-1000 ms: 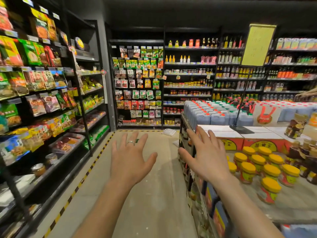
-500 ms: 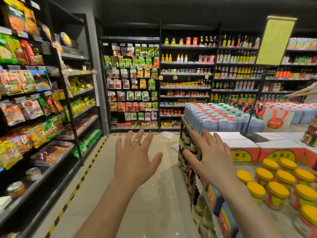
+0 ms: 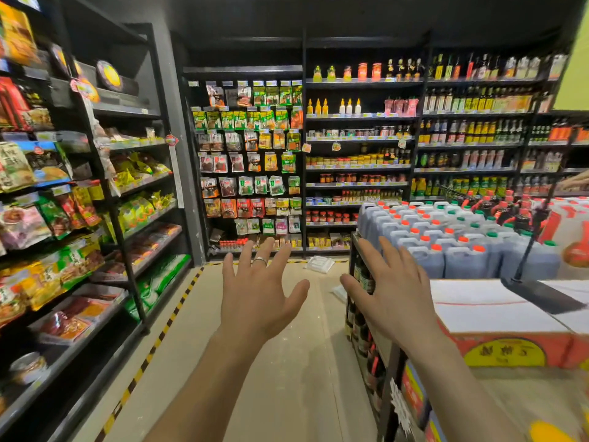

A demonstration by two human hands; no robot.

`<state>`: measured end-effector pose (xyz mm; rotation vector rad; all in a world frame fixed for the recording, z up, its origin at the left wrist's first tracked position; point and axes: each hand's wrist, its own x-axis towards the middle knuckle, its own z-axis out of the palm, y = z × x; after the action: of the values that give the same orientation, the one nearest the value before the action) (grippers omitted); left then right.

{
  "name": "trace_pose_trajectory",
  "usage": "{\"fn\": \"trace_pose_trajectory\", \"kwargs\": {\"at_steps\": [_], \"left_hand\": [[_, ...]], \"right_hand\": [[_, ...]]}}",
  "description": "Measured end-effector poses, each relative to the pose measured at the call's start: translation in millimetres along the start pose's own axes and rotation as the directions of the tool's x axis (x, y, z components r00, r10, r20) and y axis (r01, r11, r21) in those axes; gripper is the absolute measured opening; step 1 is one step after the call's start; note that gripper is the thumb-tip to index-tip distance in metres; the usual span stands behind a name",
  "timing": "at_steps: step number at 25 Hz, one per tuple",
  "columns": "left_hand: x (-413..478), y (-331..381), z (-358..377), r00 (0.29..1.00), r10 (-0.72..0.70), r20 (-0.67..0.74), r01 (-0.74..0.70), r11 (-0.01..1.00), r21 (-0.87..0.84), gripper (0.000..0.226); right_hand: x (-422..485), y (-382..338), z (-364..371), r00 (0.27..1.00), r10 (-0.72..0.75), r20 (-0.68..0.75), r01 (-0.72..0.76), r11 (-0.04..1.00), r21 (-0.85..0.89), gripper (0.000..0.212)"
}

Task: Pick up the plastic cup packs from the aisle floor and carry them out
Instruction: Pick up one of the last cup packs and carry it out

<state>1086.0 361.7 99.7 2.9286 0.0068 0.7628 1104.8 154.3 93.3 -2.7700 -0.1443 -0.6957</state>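
Two empty grips, spread apart, left hand [image 3: 258,298], right hand [image 3: 392,298], now nearer the clear plastic cup pack [image 3: 318,264]; pickup soon.

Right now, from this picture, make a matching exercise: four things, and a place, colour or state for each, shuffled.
1 left hand
2 plastic cup pack
3 jugs
4 striped tape

A stand massed, capped red or green
B wears a ring
C runs yellow and black
D lies on the floor far ahead

Pairs: 1-B, 2-D, 3-A, 4-C.
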Motion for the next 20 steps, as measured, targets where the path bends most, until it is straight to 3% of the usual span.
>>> {"fn": "trace_pose_trajectory", "kwargs": {"at_steps": [12, 20], "left_hand": [[167, -4, 105, 1.0, -0.024, -0.016, 0.024, 1.0, -0.011, 0.07], [285, -59, 189, 1.0, -0.029, -0.011, 0.028, 0.999, -0.034, 0.069]], "right_hand": [[170, 37, 86, 1.0, 0.004, 0.015, -0.004, 0.999, 0.037, 0.07], [280, 27, 166, 0.999, 0.037, 0.014, -0.037, 0.999, -0.001, 0.07]]}}
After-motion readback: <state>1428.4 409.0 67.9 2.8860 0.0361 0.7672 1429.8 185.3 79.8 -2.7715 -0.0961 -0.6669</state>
